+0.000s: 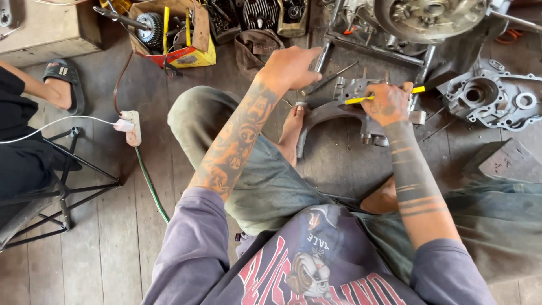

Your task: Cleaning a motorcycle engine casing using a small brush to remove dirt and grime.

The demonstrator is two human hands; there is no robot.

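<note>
Grey cast-metal engine casing lies on the plank floor between your bare feet. Your right hand is clamped on a yellow-handled tool atop it; your left hand hangs half-curled above its left end. Another casing sits right.

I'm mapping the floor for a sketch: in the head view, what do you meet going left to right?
Sandalled foot → power strip → left hand → right hand holding a yellow tool → grey engine casing.

Hidden from you: casing middle, under your right hand; tool shaft inside that fist. Cut off: engine, top edge; stool, left edge.
</note>
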